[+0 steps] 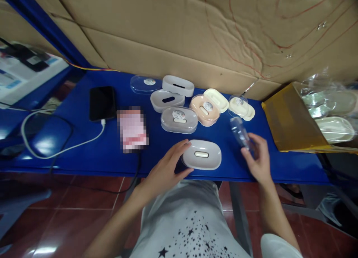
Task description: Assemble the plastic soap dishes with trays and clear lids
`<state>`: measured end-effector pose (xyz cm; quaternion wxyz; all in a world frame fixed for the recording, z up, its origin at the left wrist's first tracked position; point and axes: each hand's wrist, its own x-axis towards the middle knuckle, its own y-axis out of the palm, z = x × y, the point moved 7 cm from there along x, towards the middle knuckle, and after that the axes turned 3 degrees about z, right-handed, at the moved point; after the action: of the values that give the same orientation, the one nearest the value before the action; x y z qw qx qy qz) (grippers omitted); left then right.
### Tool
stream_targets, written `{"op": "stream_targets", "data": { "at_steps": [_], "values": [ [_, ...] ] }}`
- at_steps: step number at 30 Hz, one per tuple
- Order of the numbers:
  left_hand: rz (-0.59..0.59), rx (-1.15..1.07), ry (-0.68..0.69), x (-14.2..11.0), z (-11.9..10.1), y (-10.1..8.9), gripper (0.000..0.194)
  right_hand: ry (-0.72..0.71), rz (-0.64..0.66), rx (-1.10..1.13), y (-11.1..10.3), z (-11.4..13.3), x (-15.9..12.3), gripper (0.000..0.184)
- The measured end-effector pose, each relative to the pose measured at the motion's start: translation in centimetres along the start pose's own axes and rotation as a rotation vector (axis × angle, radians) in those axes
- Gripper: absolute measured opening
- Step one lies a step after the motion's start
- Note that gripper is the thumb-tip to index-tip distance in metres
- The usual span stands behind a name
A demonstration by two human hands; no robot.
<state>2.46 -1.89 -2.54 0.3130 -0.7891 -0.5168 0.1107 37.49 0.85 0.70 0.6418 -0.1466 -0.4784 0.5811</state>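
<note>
A grey oval soap box [201, 162] with a white slotted insert sits near the front edge of the blue table. My left hand [170, 161] grips its left end, thumb at the near side and fingers at the far side. To the right, my right hand [257, 157] pinches a clear plastic lid [239, 133], tilted on edge above the table. Just behind the grey box stands a lidded grey soap box [167, 125] with a round sticker. A peach soap box [200, 116] under a clear lid is beside it, touching a cream tray [216, 100].
Two grey box shells [183, 89] and a clear lid [140, 87] lie at the back. Cream parts [247, 112] are near the carton [293, 120] of bagged pieces. At left are a black phone [102, 103] with a white cable [84, 143] and a blurred pink item [132, 129].
</note>
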Motion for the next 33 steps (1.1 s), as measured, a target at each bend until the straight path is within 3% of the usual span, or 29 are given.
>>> {"op": "stream_targets", "data": {
  "at_steps": [4,8,14,23,26,29,33],
  "values": [
    [-0.007,-0.014,-0.015,0.0,0.3,-0.1,0.088,-0.238,0.277,0.155,3.7,8.5,-1.6,0.060],
    [0.002,0.006,0.008,0.1,0.1,-0.1,0.090,-0.450,0.381,0.140,5.2,11.5,-1.2,0.064],
    [0.029,-0.009,0.030,0.3,-0.2,-0.1,0.084,-0.516,0.402,0.024,5.6,11.3,-1.7,0.071],
    [0.044,0.012,0.032,0.2,-0.2,0.1,0.081,-0.494,0.300,-0.009,6.1,11.2,-2.9,0.069],
    [0.044,0.046,0.019,0.2,-0.2,0.3,0.076,-0.428,0.261,-0.062,4.6,9.3,-3.1,0.068],
    [0.040,0.063,0.016,0.2,-0.3,0.4,0.069,-0.292,0.182,-0.179,1.8,5.8,-3.0,0.065],
    [0.032,0.106,0.027,0.3,-0.4,0.5,0.059,-0.143,-0.005,-0.420,-1.6,2.5,-2.3,0.062]
  ]
}}
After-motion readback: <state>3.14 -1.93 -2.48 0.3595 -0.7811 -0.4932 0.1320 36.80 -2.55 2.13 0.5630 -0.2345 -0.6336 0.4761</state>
